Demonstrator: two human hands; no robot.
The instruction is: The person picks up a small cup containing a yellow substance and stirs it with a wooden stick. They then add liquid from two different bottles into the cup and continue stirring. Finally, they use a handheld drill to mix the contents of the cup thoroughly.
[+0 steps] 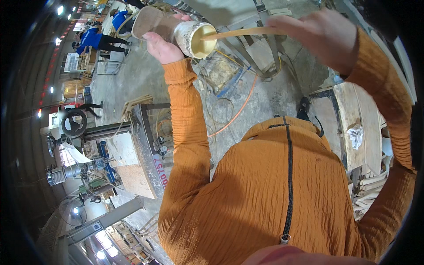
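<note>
A whitish cup, crusted on the outside and pale yellow inside, is tilted with its mouth to the right. My left hand is closed about it, thumb to the near side and fingertips showing behind. Between thumb and fingers sits a brown piece with a rounded end; whether it joins the cup I cannot make out. My right hand, somewhat blurred, grips a flat wooden stick. The stick's far tip reaches into the cup's mouth.
A machine table with a handwheel stands at left. An orange hose and a stained panel lie on the concrete floor. To the right is a wooden bench with a crumpled white cloth. People in blue shirts are far left.
</note>
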